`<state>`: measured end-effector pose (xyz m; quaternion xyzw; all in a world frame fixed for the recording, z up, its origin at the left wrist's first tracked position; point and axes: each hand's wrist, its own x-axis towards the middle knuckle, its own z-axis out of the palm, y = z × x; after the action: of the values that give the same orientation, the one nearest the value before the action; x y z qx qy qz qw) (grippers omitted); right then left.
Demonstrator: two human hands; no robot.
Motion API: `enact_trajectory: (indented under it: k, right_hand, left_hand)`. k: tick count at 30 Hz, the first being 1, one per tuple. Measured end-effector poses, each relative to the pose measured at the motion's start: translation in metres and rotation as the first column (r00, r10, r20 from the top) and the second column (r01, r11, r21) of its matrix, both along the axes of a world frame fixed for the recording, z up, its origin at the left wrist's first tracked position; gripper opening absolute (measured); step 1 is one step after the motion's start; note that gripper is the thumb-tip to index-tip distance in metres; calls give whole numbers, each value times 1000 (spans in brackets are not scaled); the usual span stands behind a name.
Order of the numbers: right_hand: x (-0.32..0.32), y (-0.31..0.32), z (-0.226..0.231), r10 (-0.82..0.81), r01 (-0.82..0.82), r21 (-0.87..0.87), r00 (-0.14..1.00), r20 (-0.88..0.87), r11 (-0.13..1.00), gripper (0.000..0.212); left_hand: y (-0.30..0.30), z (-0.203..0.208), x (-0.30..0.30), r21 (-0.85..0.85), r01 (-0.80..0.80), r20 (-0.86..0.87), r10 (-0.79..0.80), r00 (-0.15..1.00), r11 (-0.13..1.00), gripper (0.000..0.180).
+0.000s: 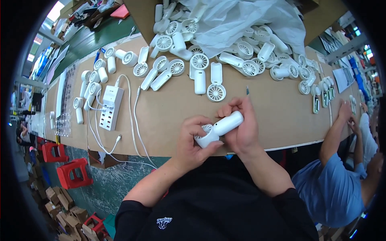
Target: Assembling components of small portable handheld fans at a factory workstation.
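A white handheld fan [228, 123] is between my two hands above the near edge of the table. My left hand [190, 140] is closed round its round head, with the thumb along the near rim. My right hand [245, 130] has its fingers curled round the smooth rounded handle, which tilts up to the right. A small dark hole shows on the handle near the head. Just beyond the right hand is a thin dark pointed piece [247, 90]; whether it lies on the table or is held, I cannot tell. White fan parts [216, 91] with spoked grilles lie ahead of my hands.
A heap of white fan shells [245, 48] and a translucent plastic sheet [249, 24] fill the far side. To the left are a white multi-port charger [111, 106], loose cables [132, 116] and several fans [78, 110]. A co-worker in blue [327, 184] reaches over the table at right.
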<state>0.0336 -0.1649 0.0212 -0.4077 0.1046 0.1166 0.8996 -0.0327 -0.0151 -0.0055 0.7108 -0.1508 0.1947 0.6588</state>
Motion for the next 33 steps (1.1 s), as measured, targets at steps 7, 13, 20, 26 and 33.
enact_trajectory:
  k: [7,13,20,26,33]
  right_hand:
    - [2,-21,8,240,-250,542,967,90,802,62]
    - [-66,-6,66,420,-483,-118,586,693,868,36]
    - [-85,7,53,379,-358,-205,531,758,911,27]
    - [-36,2,46,268,-274,-31,906,328,961,39]
    - [20,7,26,37,-38,197,999,11,980,33]
  left_hand:
    - [-7,4,-19,118,83,-59,-76,995,990,39]
    - [-93,92,-19,-444,-182,213,301,929,877,45]
    - [-111,99,-21,-663,-331,192,579,792,672,48]
    - [-18,59,13,122,-18,74,9,997,992,60]
    - [5,30,6,-22,-71,-310,61,949,997,42]
